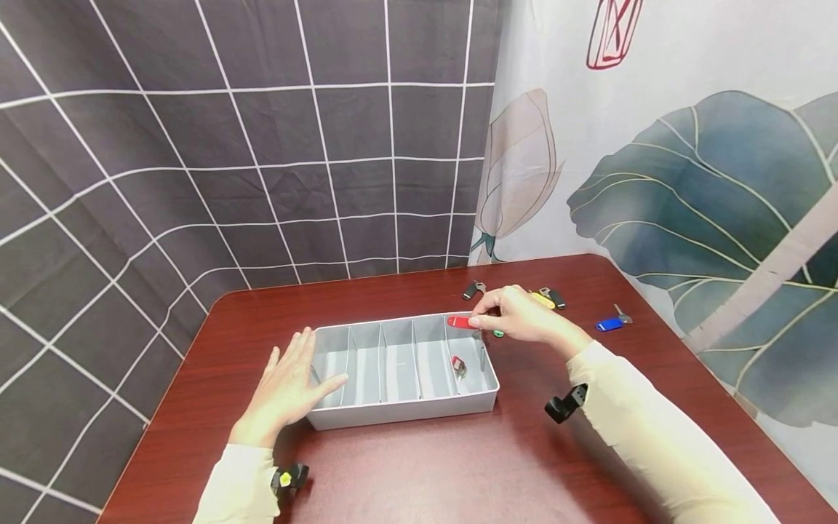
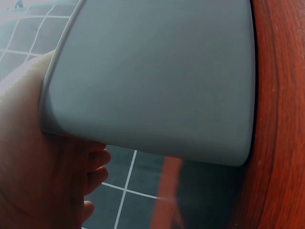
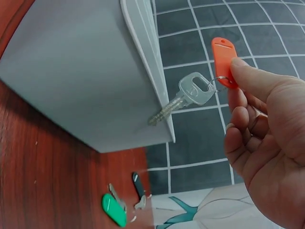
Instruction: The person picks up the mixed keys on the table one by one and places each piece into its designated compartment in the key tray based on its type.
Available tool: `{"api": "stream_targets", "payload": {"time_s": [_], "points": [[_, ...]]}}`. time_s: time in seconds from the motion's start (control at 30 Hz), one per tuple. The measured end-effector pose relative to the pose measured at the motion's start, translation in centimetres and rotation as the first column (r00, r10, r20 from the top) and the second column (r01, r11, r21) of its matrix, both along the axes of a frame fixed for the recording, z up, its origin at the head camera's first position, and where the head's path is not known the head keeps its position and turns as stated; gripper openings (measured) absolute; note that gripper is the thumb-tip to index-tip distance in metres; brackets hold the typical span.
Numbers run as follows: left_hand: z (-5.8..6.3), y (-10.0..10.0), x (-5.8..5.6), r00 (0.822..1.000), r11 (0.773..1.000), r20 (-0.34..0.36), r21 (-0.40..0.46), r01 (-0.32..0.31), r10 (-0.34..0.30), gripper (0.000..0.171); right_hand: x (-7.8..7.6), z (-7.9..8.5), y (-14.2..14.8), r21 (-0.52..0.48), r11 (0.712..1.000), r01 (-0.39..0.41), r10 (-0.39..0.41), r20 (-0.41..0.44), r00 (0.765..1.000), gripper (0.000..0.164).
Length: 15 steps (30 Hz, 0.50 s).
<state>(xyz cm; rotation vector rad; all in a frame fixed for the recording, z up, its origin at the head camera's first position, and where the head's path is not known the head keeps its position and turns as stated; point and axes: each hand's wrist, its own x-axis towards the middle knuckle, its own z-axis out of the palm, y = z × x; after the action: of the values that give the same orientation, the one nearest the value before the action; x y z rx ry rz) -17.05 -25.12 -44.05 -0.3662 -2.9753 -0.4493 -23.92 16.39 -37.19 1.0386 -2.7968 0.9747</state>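
Observation:
Between thumb and fingers, my right hand (image 1: pixel 524 316) pinches a red key tag (image 3: pixel 224 62) with a silver key (image 3: pixel 190 93) hanging from its ring. Tag and key are over the right end of a grey divided tray (image 1: pixel 402 413). Inside the tray's rightmost compartment lies another key with a red tag (image 1: pixel 457 363). My left hand (image 1: pixel 284 386) rests at the tray's left end, fingers extended and thumb reaching over the rim. In the left wrist view the tray's end wall (image 2: pixel 152 81) hides part of that hand.
Behind and right of the tray lie keys with a black tag (image 1: pixel 470 291), a yellow tag (image 1: pixel 542 300), another black tag (image 1: pixel 556 298), a blue tag (image 1: pixel 609 324) and a green tag (image 3: pixel 114 210). The reddish wooden table (image 1: pixel 406 473) meets a tiled-pattern curtain (image 1: pixel 353 182) at the back.

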Motion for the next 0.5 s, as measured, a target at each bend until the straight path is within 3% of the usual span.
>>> {"api": "stream_targets", "payload": {"time_s": [0.5], "points": [[0.0, 0.0, 0.0, 1.000, 1.000, 0.001, 0.005, 0.003, -0.003, 0.110, -0.3, 0.2, -1.8, -0.019, 1.000, -0.001, 0.000, -0.026, 1.000, 0.006]]}}
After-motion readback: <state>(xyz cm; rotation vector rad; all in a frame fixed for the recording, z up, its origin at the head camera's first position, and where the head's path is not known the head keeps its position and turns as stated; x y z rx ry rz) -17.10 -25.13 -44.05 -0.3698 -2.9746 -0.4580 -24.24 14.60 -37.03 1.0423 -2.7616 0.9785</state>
